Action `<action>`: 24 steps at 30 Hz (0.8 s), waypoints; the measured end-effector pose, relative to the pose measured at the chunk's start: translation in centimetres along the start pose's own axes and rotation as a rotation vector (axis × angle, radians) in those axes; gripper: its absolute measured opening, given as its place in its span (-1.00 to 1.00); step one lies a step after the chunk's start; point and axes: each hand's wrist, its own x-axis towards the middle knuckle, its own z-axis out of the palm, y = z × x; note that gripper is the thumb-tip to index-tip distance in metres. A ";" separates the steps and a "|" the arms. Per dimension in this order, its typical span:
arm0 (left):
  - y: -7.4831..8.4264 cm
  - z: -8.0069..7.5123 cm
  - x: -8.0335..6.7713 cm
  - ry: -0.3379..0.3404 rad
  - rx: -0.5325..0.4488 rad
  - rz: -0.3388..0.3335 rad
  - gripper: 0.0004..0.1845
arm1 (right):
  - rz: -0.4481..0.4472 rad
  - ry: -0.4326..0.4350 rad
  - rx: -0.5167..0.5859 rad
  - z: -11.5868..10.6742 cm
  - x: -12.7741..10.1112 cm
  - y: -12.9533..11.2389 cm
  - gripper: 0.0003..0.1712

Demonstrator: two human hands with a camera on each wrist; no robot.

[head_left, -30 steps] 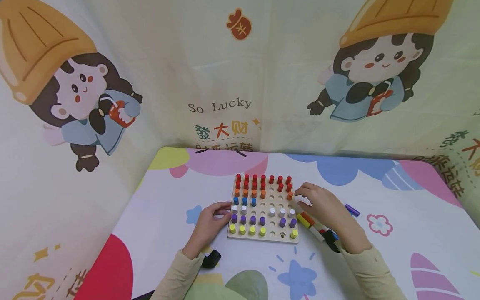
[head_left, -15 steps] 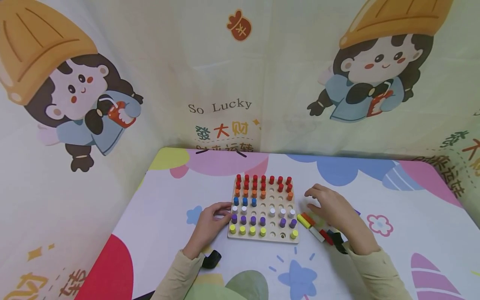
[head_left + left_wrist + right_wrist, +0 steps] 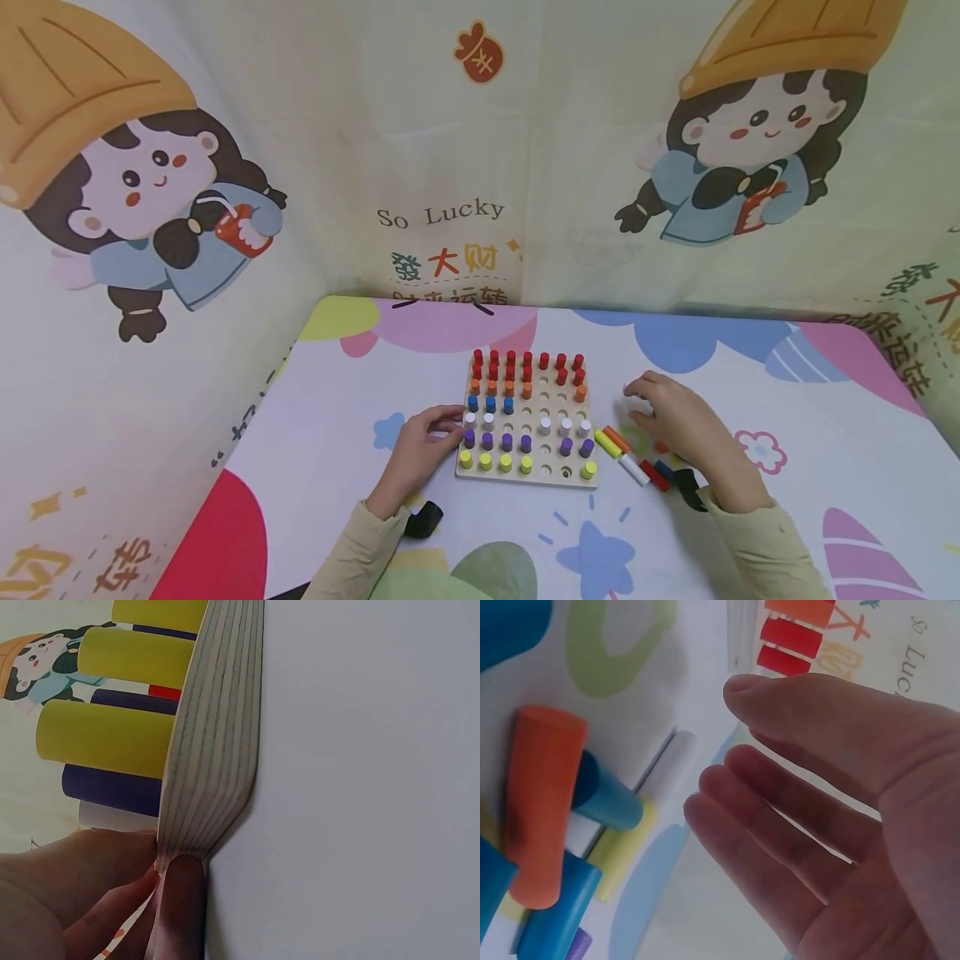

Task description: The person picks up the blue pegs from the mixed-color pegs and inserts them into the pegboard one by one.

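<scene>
A wooden pegboard [image 3: 517, 479] carries rows of red, orange, blue, white, purple and yellow pegs, with several bare holes toward its middle and right. My left hand [image 3: 423, 442] holds its left edge; in the left wrist view the fingertips [image 3: 182, 881] press at the board's corner. To the right, my right hand [image 3: 686, 425] hovers above loose pegs, fingers loosely bent and nothing between them. Beneath it lie a yellow peg [image 3: 607, 443], an orange peg [image 3: 617, 438], a white peg [image 3: 634, 470] and a red peg [image 3: 654, 475]. A blue peg [image 3: 607, 791] shows in the right wrist view.
A printed cloth [image 3: 337, 417] with coloured shapes covers the table. Behind it hangs a pale curtain [image 3: 570, 167] with cartoon figures and lettering. Black wrist gear [image 3: 423, 520] sits at the left wrist, and similar black gear [image 3: 688, 490] at the right.
My right hand has drawn away from the pegboard toward the right, uncovering more of the loose pegs. The left hand and the board have stayed in place.
</scene>
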 end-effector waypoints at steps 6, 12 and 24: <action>-0.1 0.0 0.0 -0.005 -0.001 -0.007 -0.63 | -0.010 0.029 -0.006 0.1 -0.3 0.7 -0.64; -0.1 0.0 0.1 -0.007 0.003 -0.009 -0.63 | -0.011 0.034 -0.015 0.3 -0.4 1.5 -0.64; -0.1 0.0 0.0 -0.008 -0.002 -0.008 -0.63 | 0.026 0.006 0.018 0.1 -0.7 2.0 -0.70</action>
